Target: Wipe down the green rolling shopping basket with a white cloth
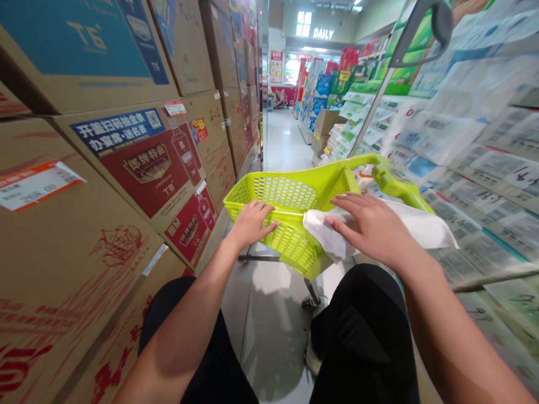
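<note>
A lime-green plastic shopping cart basket [290, 193] with perforated walls sits tilted in front of my knees, on a metal frame. My left hand [252, 221] is on its near rim, fingers bent over the edge and thumb apart. A white cloth [421, 221] drapes over the rim and the green handle part at the right. My right hand [370, 221] lies over this cloth, fingers extended and thumb apart, holding it against the basket. Part of the cloth hangs down below the rim on the near side.
Stacked cardboard cartons [155, 163] with price tags wall the left side. Plastic-wrapped paper packs [475, 168] are piled at the right. A grey hooked handle on a metal pole [377, 101] rises behind the basket. A tiled aisle [282, 134] runs away between the shelves.
</note>
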Tool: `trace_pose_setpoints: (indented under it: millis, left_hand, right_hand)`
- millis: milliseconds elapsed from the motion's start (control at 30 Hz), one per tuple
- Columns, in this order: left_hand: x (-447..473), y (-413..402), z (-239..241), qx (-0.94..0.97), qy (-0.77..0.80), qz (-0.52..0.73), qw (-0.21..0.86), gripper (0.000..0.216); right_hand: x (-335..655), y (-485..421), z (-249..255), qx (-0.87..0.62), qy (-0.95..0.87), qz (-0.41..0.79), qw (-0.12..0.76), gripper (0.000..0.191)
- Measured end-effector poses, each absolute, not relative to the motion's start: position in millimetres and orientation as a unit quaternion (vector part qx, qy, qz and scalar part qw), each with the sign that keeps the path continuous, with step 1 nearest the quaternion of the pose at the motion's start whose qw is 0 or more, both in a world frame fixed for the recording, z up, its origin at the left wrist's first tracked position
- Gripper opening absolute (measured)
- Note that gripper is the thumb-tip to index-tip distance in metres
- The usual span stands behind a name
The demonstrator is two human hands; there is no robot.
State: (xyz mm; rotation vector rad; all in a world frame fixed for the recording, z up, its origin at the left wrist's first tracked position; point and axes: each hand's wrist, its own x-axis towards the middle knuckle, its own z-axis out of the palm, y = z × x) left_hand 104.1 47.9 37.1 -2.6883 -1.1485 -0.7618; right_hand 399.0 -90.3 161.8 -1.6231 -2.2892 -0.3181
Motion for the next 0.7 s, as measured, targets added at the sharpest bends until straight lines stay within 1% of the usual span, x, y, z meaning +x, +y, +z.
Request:
trace_pose_setpoints:
  millis: [67, 133, 200, 267, 400, 533, 633, 700]
  left_hand:
    - [103.2, 46.1, 38.2, -0.889, -0.387, -0.236, 0.061, 0.051]
    - [101.4, 47.5, 38.4, -0.887, -0.402, -0.218, 0.061, 0.052]
    - [99.5, 52.0, 36.8, -0.879, -0.428, -0.202, 0.064, 0.053]
    - [99.2, 57.6, 33.4, -0.862, -0.461, -0.194, 0.080, 0.053]
    - [110.4, 58.4, 26.4, -0.849, -0.480, -0.191, 0.114, 0.051]
    - [132.3, 41.0, 27.3, -0.853, -0.476, -0.188, 0.108, 0.044]
    - [138.5, 30.7, 32.2, -0.878, -0.437, -0.169, 0.094, 0.028]
    - [131.1, 31.8, 35.5, -0.894, -0.412, -0.156, 0.082, 0.026]
  right_hand:
    - [411.0, -92.2, 157.9, -0.606, -0.774, -0.164, 0.082, 0.055]
    - [417.8, -92.8, 154.4, -0.630, -0.752, -0.192, 0.015, 0.047]
    - [417.6, -91.7, 151.0, -0.634, -0.741, -0.218, -0.017, 0.036]
    - [412.4, -88.5, 147.3, -0.626, -0.741, -0.240, -0.025, 0.033]
    - [398.2, -74.7, 137.0, -0.627, -0.736, -0.253, -0.039, 0.040]
    - [378.9, -50.6, 118.2, -0.631, -0.743, -0.213, -0.062, 0.050]
    - [358.1, -33.0, 99.3, -0.612, -0.768, -0.184, -0.040, 0.060]
    - [345.7, -25.7, 88.5, -0.614, -0.769, -0.176, -0.006, 0.067]
